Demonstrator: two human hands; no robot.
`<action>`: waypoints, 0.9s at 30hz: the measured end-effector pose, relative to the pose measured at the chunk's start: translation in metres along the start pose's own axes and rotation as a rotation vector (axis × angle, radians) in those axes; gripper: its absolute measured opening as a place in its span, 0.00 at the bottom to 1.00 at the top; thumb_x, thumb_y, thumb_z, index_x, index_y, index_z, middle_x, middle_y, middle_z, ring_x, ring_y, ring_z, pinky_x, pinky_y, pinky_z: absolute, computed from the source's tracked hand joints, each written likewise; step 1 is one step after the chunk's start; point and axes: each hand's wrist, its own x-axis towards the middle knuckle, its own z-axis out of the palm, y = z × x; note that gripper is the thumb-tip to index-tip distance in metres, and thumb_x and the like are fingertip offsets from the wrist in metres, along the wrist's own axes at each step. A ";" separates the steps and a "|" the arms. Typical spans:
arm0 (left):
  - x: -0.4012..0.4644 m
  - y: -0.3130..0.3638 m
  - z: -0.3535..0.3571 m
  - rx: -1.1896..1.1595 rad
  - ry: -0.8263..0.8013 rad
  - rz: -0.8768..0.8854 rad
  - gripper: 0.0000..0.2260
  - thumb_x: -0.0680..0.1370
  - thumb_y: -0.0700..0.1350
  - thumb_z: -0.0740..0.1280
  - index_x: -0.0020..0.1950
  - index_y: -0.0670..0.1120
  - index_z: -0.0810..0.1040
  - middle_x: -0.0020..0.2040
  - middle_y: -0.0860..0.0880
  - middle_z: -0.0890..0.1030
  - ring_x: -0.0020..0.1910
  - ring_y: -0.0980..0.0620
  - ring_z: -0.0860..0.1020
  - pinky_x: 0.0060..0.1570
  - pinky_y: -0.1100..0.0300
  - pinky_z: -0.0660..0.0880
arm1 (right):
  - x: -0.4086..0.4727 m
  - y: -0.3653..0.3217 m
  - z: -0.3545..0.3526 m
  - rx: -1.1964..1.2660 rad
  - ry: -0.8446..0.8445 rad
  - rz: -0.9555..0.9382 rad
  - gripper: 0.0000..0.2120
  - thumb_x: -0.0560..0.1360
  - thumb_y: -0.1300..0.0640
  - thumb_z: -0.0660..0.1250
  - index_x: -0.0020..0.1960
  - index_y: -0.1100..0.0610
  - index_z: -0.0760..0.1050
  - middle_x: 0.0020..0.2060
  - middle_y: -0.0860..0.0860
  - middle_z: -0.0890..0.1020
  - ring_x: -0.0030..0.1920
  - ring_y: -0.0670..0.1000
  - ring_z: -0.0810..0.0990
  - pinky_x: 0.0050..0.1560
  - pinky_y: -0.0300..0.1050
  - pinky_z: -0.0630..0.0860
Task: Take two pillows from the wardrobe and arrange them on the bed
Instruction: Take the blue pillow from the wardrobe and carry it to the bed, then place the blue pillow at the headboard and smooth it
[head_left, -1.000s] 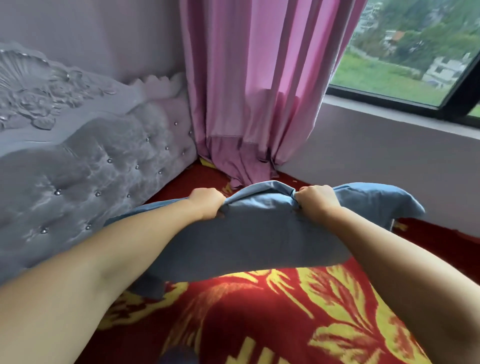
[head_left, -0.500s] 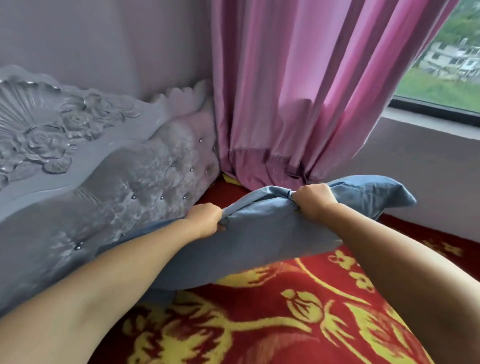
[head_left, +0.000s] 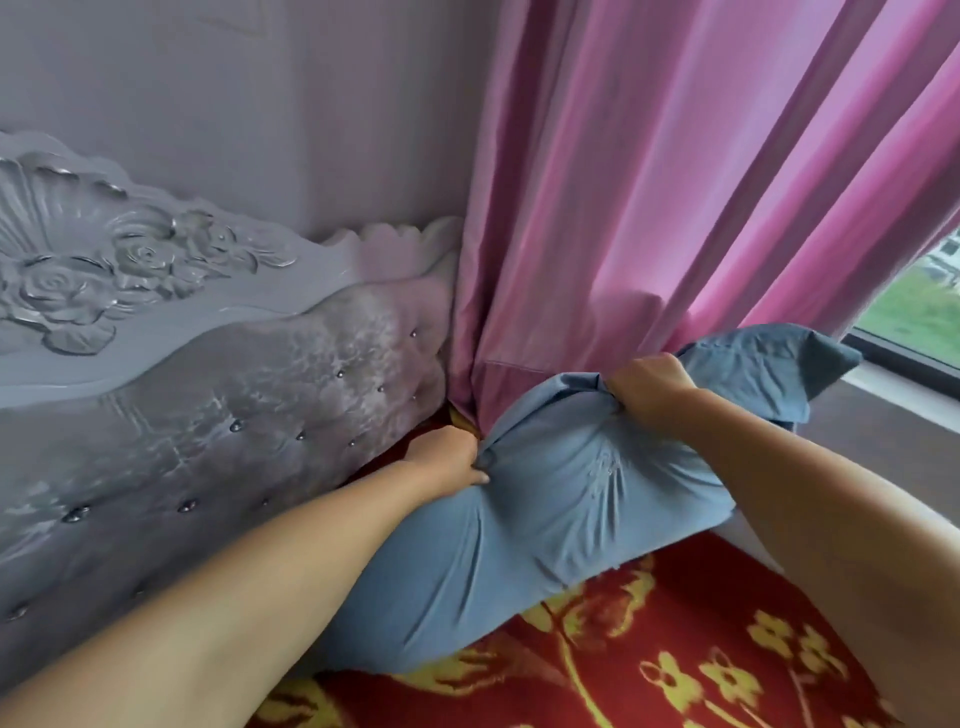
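Pillow (head_left: 561, 525), blue, is the thing in play, but biggest in view is the pink curtain (head_left: 675, 182), hanging in long folds from top centre to the right, its lower edge bunched down by the bed corner. Next, grey headboard (head_left: 208, 395) along the left: carved roses up top, tufted panel w/ shiny studs below, its right end just beside the curtain. Lilac wall (head_left: 234, 93) behind it. Red bedspread (head_left: 675, 654) w/ yellow flower pattern fills bottom centre & right. The pillow lies tilted on that spread near the headboard corner, low end toward bottom left, far corner (head_left: 810, 358) raised up at the right and touching the curtain. Cloth is bunched into creases where it's gripped. Window (head_left: 914, 306) shows as a sliver at far right, green outside. Left hand (head_left: 452, 457) is curled into the pillow's upper edge by the headboard; right hand (head_left: 649, 384) is clenched on a wad of the cover higher up. Hands sit apart, both clamped on the pillow.
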 end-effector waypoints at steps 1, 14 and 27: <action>0.015 0.000 0.006 -0.006 0.006 -0.037 0.19 0.73 0.58 0.69 0.47 0.42 0.78 0.50 0.42 0.82 0.50 0.41 0.80 0.41 0.56 0.71 | 0.023 0.005 0.007 -0.004 -0.008 -0.043 0.09 0.76 0.54 0.62 0.54 0.51 0.78 0.52 0.50 0.83 0.54 0.55 0.81 0.49 0.48 0.75; 0.211 -0.098 0.134 0.130 0.342 -0.440 0.20 0.77 0.54 0.60 0.68 0.49 0.69 0.61 0.44 0.73 0.62 0.42 0.71 0.58 0.49 0.70 | 0.314 -0.078 0.216 0.396 0.076 -0.168 0.26 0.77 0.60 0.57 0.75 0.52 0.58 0.73 0.54 0.62 0.75 0.54 0.57 0.70 0.58 0.58; 0.121 -0.153 0.279 0.132 0.515 -0.552 0.27 0.75 0.55 0.59 0.71 0.44 0.69 0.73 0.40 0.68 0.72 0.43 0.68 0.68 0.34 0.58 | 0.283 -0.209 0.361 0.668 -0.080 -0.182 0.27 0.81 0.43 0.49 0.78 0.44 0.46 0.79 0.48 0.46 0.78 0.50 0.42 0.73 0.67 0.42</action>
